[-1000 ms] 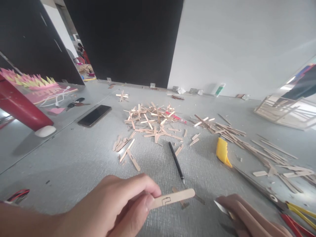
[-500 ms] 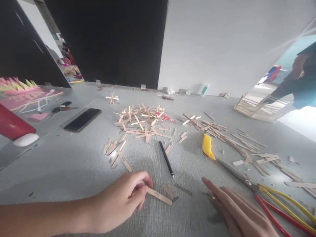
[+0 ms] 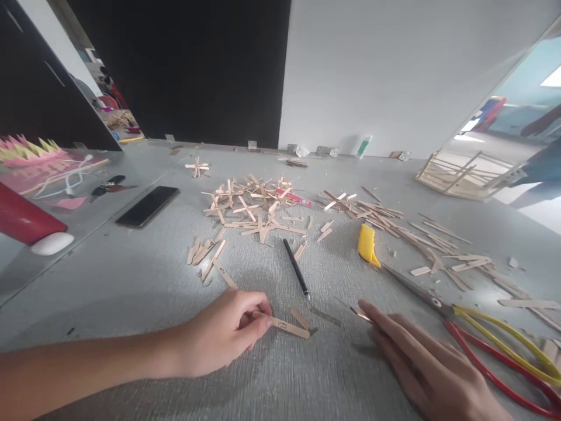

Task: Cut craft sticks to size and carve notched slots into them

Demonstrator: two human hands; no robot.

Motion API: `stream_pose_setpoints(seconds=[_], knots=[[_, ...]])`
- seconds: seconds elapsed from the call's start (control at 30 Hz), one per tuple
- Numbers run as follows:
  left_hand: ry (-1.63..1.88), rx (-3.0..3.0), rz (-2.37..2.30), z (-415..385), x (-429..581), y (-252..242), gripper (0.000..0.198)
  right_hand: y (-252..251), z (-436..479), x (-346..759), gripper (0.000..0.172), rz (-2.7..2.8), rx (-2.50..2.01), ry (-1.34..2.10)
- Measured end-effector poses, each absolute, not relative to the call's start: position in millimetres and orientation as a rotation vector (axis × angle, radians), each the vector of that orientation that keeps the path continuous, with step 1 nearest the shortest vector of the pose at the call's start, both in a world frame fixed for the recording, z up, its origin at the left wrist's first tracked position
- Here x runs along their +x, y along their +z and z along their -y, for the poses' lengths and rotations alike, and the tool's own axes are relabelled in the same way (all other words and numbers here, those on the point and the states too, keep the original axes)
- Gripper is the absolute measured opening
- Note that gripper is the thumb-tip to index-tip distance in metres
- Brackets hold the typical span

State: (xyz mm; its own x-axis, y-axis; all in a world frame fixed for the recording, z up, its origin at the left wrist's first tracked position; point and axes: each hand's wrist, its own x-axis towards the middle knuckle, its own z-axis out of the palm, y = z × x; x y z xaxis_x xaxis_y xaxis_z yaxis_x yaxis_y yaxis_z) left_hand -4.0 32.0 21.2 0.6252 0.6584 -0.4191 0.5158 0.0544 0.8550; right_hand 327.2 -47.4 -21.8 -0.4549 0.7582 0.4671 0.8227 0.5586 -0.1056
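Note:
My left hand (image 3: pixel 232 327) pinches one end of a flat wooden craft stick (image 3: pixel 291 328) that has a small dark outline drawn on it. The stick's free end points right, just over the table. My right hand (image 3: pixel 427 362) is closed around a slim craft knife (image 3: pixel 362 315); only its shiny metal collar and a faint thin blade show, pointing left towards the stick. Most of its handle is hidden by the fingers. Beyond the hands lies a black pen (image 3: pixel 297 270). Short stick offcuts (image 3: pixel 300 318) and a dark thin strip (image 3: pixel 325 317) lie near the held stick.
Several glued stick stars (image 3: pixel 260 225) and loose sticks (image 3: pixel 381 225) spread across the grey table. A yellow-handled cutter (image 3: pixel 368 245) and red-and-yellow-handled scissors (image 3: pixel 456 316) lie right. A phone (image 3: pixel 148 206) and red bottle (image 3: pixel 28 216) are left; a stick frame (image 3: pixel 464 175) stands far right.
The left hand has moved slightly right and away from me with the craft stick. The right hand has turned, showing more of the knife's tip. At far right, the person has shifted.

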Motion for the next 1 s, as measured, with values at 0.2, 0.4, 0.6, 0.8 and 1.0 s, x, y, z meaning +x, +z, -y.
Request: stream_pose_setpoints(seconds=[0.2, 0.4, 0.6, 0.8, 1.0], knots=[[0.123, 1.578, -0.997, -32, -6, 19, 0.029, -20, 49, 328, 0.064, 2.307, -1.192, -0.122], [0.11, 1.58, -0.987, -34, -4, 25, 0.03, -8, 52, 312, 0.05, 2.428, -1.175, 0.086], [0.143, 1.617, -0.998, -34, -3, 24, 0.03, 9, 57, 294, 0.039, 2.474, -1.142, 0.131], [0.148, 1.639, -0.975, -34, -3, 25, 0.032, 13, 53, 283, 0.039, 2.537, -1.168, -0.014], [0.144, 1.637, -0.953, -34, -4, 24, 0.033, 10, 51, 282, 0.051, 2.716, -1.082, 0.045]])
